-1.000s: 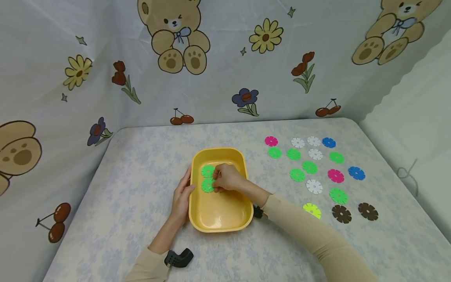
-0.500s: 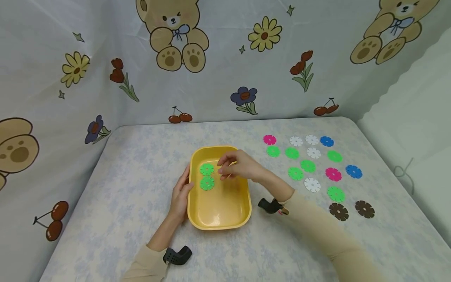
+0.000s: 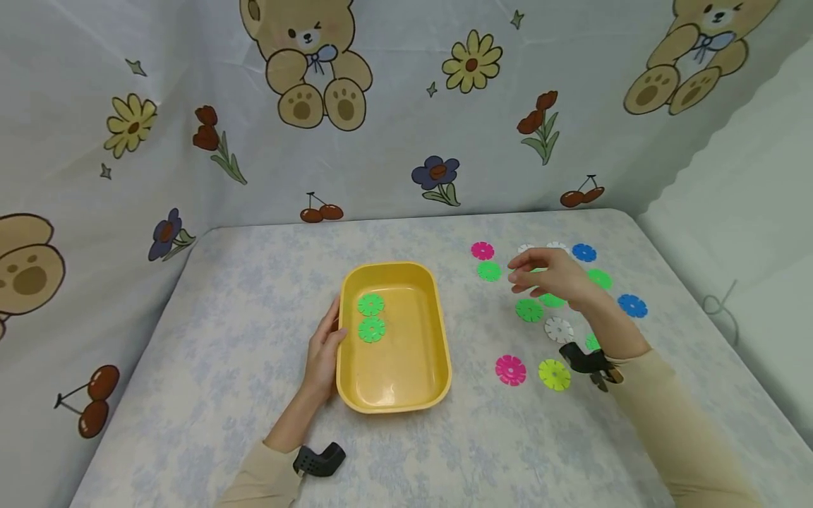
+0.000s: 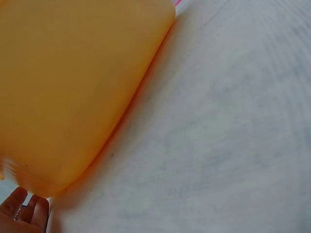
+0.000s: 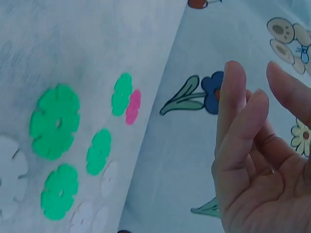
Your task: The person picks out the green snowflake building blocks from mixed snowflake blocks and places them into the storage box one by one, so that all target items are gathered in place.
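Note:
A yellow plastic tray (image 3: pixel 396 370) stands on the table with two green notched snowflake discs, an upper one (image 3: pixel 370 305) and a lower one (image 3: pixel 371 329), lying flat inside. My left hand (image 3: pixel 322 356) grips its left side, thumb at the rim; some fingers (image 4: pixel 40 212) show against the tray wall in the left wrist view. My right hand (image 3: pixel 552 275) hovers over the loose discs on the right, fingers bent slightly and apart from the thumb, holding nothing. Beneath and around it lie green discs (image 3: pixel 529 310), a white disc (image 3: pixel 559 330) and a pink disc (image 3: pixel 482 250).
A pink disc (image 3: pixel 511 370) and a yellow disc (image 3: pixel 555 375) lie between the tray and the right forearm. Blue discs, such as one blue disc (image 3: pixel 632 305), lie farther right. A patterned curtain (image 3: pixel 381 169) hangs behind the table. The right arm hides some discs.
My right hand has left the inside of the tray and moved right, over the loose discs. The left hand stays on the tray, and the two green discs inside have not moved.

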The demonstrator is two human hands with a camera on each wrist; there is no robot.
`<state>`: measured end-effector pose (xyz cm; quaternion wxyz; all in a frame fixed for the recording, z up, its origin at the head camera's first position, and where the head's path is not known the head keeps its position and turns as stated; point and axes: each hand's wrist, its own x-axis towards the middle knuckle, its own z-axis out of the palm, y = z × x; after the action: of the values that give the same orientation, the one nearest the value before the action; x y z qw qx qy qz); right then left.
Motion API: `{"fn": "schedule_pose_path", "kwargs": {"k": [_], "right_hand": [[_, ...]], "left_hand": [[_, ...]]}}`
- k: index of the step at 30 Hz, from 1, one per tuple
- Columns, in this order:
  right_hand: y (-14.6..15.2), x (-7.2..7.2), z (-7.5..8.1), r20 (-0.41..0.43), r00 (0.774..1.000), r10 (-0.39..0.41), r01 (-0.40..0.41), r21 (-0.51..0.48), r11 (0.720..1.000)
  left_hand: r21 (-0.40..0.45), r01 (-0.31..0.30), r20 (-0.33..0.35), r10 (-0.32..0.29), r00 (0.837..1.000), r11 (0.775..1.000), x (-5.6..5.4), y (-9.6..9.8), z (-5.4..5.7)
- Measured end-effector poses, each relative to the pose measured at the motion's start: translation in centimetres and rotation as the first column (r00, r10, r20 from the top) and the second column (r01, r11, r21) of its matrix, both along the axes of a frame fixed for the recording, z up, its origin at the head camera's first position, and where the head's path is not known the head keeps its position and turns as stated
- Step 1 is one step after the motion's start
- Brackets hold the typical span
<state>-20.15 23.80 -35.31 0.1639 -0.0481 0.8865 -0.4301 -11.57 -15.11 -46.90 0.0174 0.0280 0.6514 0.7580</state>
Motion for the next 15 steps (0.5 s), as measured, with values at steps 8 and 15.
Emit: {"fn": "schedule_pose_path", "kwargs": {"k": [8,15], "right_hand": [[4.1,0.3,-1.4,0.055,0.997,-0.048,0.045,0.05,0.998],[5.6,0.5,-3.6,0.12,0.99,-0.072,0.063,0.076,0.995]], "left_hand": [[0.035,0.01,-0.011,-0.01,1.0,0.999,0.1,-0.2,0.0],[0.034,0.013,-0.002,-0.013,1.0,0.999,0.1,0.1,0.0]]}}
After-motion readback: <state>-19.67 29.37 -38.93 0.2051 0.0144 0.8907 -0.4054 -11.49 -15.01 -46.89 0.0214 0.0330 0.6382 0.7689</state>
